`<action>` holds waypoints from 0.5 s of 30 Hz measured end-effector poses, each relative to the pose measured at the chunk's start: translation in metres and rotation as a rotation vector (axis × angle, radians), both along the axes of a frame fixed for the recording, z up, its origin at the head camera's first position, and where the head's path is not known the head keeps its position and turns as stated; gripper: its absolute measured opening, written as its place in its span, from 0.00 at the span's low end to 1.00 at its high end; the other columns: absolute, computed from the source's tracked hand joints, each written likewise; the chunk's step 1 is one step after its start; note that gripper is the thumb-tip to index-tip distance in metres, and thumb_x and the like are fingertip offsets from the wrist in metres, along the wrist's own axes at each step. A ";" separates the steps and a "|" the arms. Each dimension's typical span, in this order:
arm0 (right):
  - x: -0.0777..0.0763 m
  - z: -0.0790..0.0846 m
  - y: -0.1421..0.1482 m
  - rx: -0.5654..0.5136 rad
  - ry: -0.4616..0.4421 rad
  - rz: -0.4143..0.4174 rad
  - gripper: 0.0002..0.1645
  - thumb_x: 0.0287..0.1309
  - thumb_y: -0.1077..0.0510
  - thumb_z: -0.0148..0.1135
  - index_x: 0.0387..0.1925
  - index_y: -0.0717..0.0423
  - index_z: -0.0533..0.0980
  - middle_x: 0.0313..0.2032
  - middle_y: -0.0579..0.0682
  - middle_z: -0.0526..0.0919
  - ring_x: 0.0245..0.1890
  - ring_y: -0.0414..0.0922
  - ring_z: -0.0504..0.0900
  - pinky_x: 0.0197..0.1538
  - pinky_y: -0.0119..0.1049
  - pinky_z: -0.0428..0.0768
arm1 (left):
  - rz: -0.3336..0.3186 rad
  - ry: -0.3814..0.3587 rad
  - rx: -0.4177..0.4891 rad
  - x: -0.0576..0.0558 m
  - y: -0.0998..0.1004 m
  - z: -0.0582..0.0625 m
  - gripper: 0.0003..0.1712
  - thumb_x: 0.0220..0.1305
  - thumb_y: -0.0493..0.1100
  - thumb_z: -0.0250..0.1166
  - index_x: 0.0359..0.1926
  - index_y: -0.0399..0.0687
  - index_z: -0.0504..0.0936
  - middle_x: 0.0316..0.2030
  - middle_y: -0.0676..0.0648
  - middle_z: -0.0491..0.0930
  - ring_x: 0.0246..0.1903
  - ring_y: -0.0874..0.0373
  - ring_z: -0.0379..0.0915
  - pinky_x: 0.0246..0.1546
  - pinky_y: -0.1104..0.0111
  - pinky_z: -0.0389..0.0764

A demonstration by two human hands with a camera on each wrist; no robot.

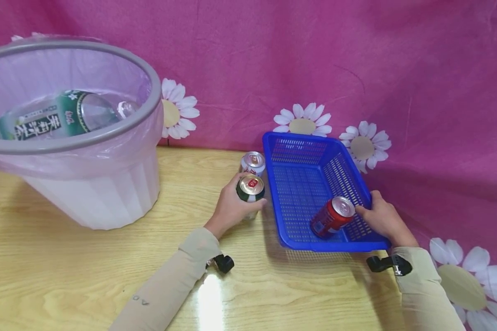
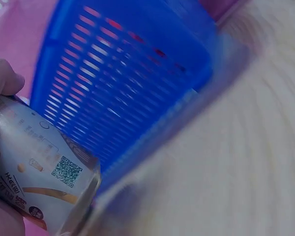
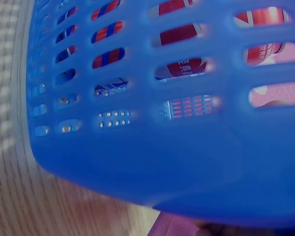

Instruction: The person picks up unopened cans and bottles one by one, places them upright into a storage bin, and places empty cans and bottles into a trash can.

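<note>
My left hand [image 1: 232, 205] grips an upright drink can [image 1: 250, 185] with a dark green top band and a gold lid. In the left wrist view, this can [image 2: 37, 167] shows a pale printed side with a QR code. Just behind it stands a white can [image 1: 253, 162]. To the right is a blue plastic basket [image 1: 298, 184], its right rim held by my right hand [image 1: 385, 220]. A red can [image 1: 332, 216] leans inside the basket near that rim. The right wrist view shows mostly the slotted basket wall [image 3: 137, 157], with red visible through the slots.
At the left stands a white bin [image 1: 95, 193] with a grey rim and a pale bag liner. A large green-labelled plastic bottle [image 1: 58, 117] lies in it. Behind the wooden table [image 1: 182, 285] hangs a pink cloth [image 1: 240, 59] with white flowers.
</note>
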State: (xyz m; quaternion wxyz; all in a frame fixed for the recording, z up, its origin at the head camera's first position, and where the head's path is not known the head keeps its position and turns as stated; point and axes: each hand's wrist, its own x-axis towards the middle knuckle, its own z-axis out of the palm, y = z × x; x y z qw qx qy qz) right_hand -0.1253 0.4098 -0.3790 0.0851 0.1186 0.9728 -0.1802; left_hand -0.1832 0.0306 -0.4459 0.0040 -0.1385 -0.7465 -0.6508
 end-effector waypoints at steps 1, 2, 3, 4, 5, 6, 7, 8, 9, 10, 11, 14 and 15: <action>0.000 0.000 0.000 -0.004 -0.002 -0.002 0.38 0.67 0.43 0.50 0.61 0.69 0.55 0.48 0.76 0.77 0.38 0.62 0.84 0.40 0.56 0.83 | 0.003 0.007 0.006 0.000 -0.001 0.003 0.42 0.41 0.47 0.79 0.60 0.54 0.72 0.48 0.47 0.83 0.49 0.54 0.80 0.55 0.61 0.81; 0.000 0.000 0.000 -0.006 0.000 -0.001 0.38 0.67 0.43 0.50 0.61 0.69 0.54 0.48 0.76 0.77 0.38 0.62 0.84 0.40 0.56 0.84 | 0.005 0.012 0.011 0.001 -0.002 0.007 0.42 0.42 0.47 0.79 0.60 0.54 0.71 0.48 0.47 0.82 0.49 0.54 0.80 0.54 0.61 0.81; 0.000 0.000 0.000 -0.005 0.002 0.000 0.38 0.67 0.42 0.50 0.62 0.69 0.55 0.48 0.76 0.77 0.38 0.62 0.84 0.39 0.55 0.84 | 0.005 0.019 0.015 0.001 -0.002 0.010 0.42 0.42 0.47 0.79 0.60 0.54 0.71 0.48 0.47 0.82 0.49 0.54 0.80 0.54 0.60 0.81; 0.000 0.000 0.000 -0.006 0.004 0.001 0.39 0.67 0.42 0.50 0.62 0.69 0.54 0.48 0.76 0.77 0.37 0.62 0.84 0.39 0.55 0.84 | 0.004 0.024 0.020 0.002 -0.003 0.014 0.42 0.42 0.47 0.79 0.60 0.54 0.71 0.48 0.47 0.82 0.49 0.54 0.80 0.54 0.61 0.81; 0.000 0.000 0.000 -0.004 0.008 0.003 0.39 0.67 0.42 0.50 0.62 0.69 0.55 0.47 0.76 0.77 0.37 0.61 0.84 0.38 0.54 0.84 | 0.002 0.025 0.022 0.002 -0.004 0.017 0.41 0.42 0.48 0.79 0.60 0.55 0.71 0.48 0.47 0.82 0.49 0.55 0.80 0.53 0.61 0.82; 0.000 0.000 0.000 -0.003 0.008 0.006 0.39 0.67 0.41 0.50 0.62 0.69 0.54 0.47 0.76 0.78 0.37 0.61 0.84 0.38 0.53 0.84 | 0.001 0.028 0.023 0.003 -0.004 0.020 0.42 0.42 0.48 0.79 0.60 0.55 0.71 0.48 0.47 0.82 0.49 0.55 0.80 0.53 0.61 0.82; 0.000 0.000 0.000 -0.005 0.009 0.008 0.40 0.67 0.41 0.50 0.62 0.69 0.54 0.47 0.75 0.78 0.37 0.61 0.84 0.38 0.53 0.84 | -0.001 0.032 0.024 0.004 -0.005 0.023 0.42 0.42 0.48 0.79 0.60 0.55 0.71 0.48 0.47 0.82 0.49 0.55 0.80 0.53 0.62 0.82; 0.000 0.000 0.000 0.000 0.013 0.010 0.39 0.67 0.41 0.50 0.62 0.69 0.55 0.47 0.75 0.78 0.38 0.61 0.84 0.38 0.52 0.83 | -0.002 0.035 0.020 0.005 -0.005 0.027 0.43 0.42 0.49 0.79 0.61 0.55 0.71 0.48 0.47 0.82 0.49 0.55 0.80 0.53 0.62 0.82; 0.000 -0.001 0.000 0.004 0.015 0.011 0.39 0.66 0.41 0.50 0.62 0.69 0.55 0.47 0.75 0.78 0.38 0.61 0.84 0.39 0.52 0.83 | -0.006 0.039 0.020 0.006 -0.005 0.030 0.43 0.42 0.49 0.79 0.61 0.54 0.71 0.49 0.47 0.82 0.49 0.55 0.80 0.53 0.62 0.82; 0.000 -0.001 0.001 0.006 0.016 0.012 0.40 0.66 0.41 0.50 0.62 0.69 0.55 0.47 0.75 0.78 0.39 0.62 0.84 0.39 0.52 0.83 | -0.010 0.046 0.022 0.006 -0.005 0.033 0.43 0.42 0.49 0.79 0.62 0.53 0.70 0.49 0.47 0.82 0.49 0.55 0.80 0.54 0.62 0.81; -0.001 -0.001 0.001 0.008 0.017 0.011 0.39 0.66 0.41 0.50 0.62 0.69 0.55 0.47 0.74 0.78 0.39 0.62 0.83 0.39 0.52 0.83 | -0.013 0.054 0.021 0.006 -0.005 0.036 0.44 0.43 0.49 0.79 0.63 0.53 0.70 0.49 0.47 0.82 0.50 0.55 0.79 0.54 0.62 0.81; -0.001 -0.001 0.002 0.010 0.019 0.009 0.39 0.66 0.42 0.50 0.62 0.69 0.55 0.47 0.74 0.78 0.41 0.62 0.83 0.39 0.51 0.82 | -0.024 0.095 0.030 0.007 -0.005 0.047 0.44 0.42 0.48 0.79 0.63 0.53 0.70 0.50 0.48 0.81 0.50 0.55 0.79 0.55 0.62 0.81; -0.001 -0.001 0.002 0.007 0.018 0.009 0.39 0.66 0.42 0.50 0.62 0.69 0.55 0.47 0.74 0.78 0.41 0.62 0.83 0.40 0.51 0.82 | -0.030 0.113 0.037 0.007 -0.005 0.051 0.44 0.43 0.47 0.79 0.63 0.54 0.70 0.51 0.48 0.81 0.50 0.56 0.79 0.55 0.62 0.81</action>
